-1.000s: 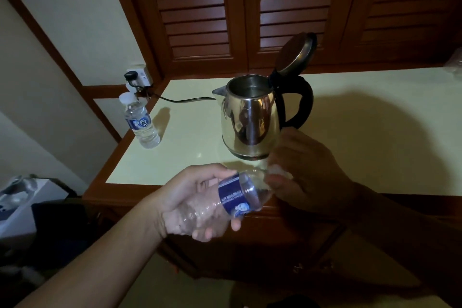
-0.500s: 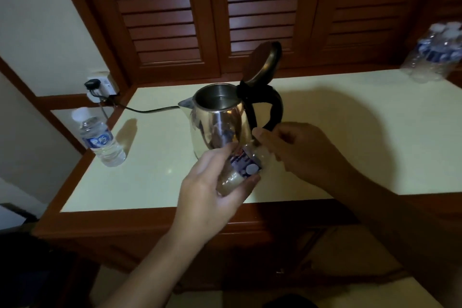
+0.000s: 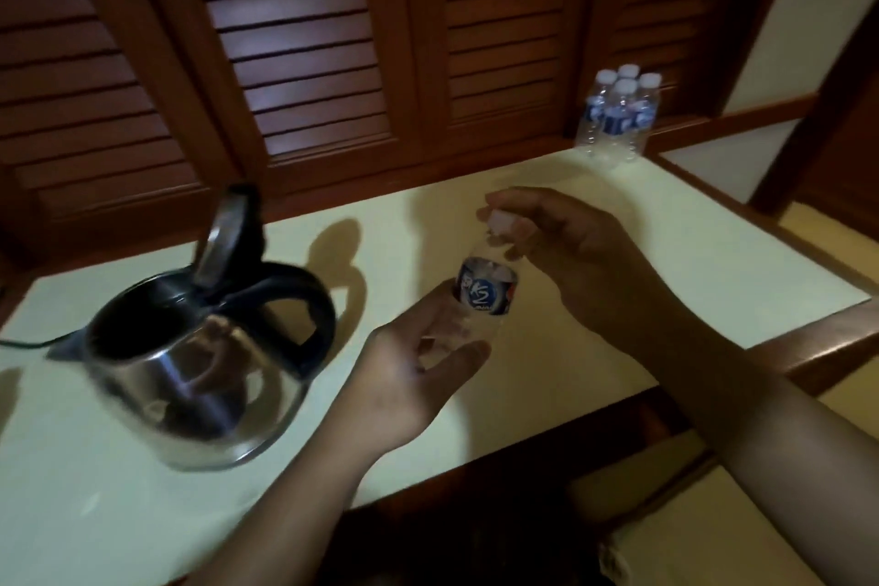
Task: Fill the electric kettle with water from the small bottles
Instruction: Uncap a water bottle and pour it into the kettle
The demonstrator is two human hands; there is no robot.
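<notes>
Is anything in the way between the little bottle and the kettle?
No object stands between the bottle and the kettle, whose lid is up. But a white cap, pinched by the right hand, seems to sit on the bottle's mouth.

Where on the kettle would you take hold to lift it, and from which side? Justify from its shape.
Grip the black handle, coming from the picture's right: its loop juts out there, opposite the spout. The raised lid blocks a grasp on the kettle from above.
</notes>
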